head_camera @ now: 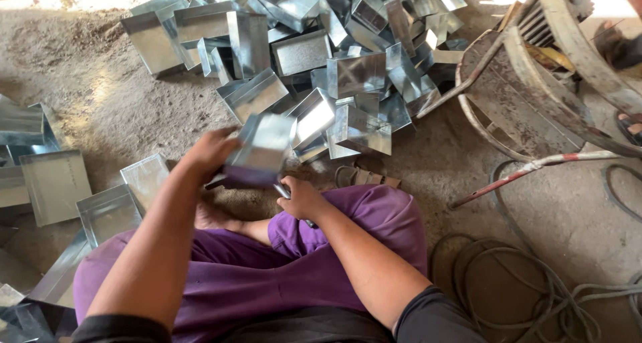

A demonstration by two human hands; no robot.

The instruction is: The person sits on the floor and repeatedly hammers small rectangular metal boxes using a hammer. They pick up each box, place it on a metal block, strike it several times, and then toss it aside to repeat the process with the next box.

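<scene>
My left hand (208, 152) grips a shiny sheet-metal tray (261, 149), held tilted and slightly blurred above my crossed legs in purple trousers (234, 269). Just below the tray, my right hand (302, 199) is closed around a small dark-handled tool (287, 194); only a short piece of the tool shows. A large pile of similar folded metal trays (314, 48) lies on the dirt floor straight ahead of me.
Flat finished trays (53, 182) lie at my left on the floor. A rusty round metal stand (528, 95) and a painted rod (528, 172) are at the right. Coiled cable (528, 283) lies at lower right. A sandal (364, 177) rests beside my knee.
</scene>
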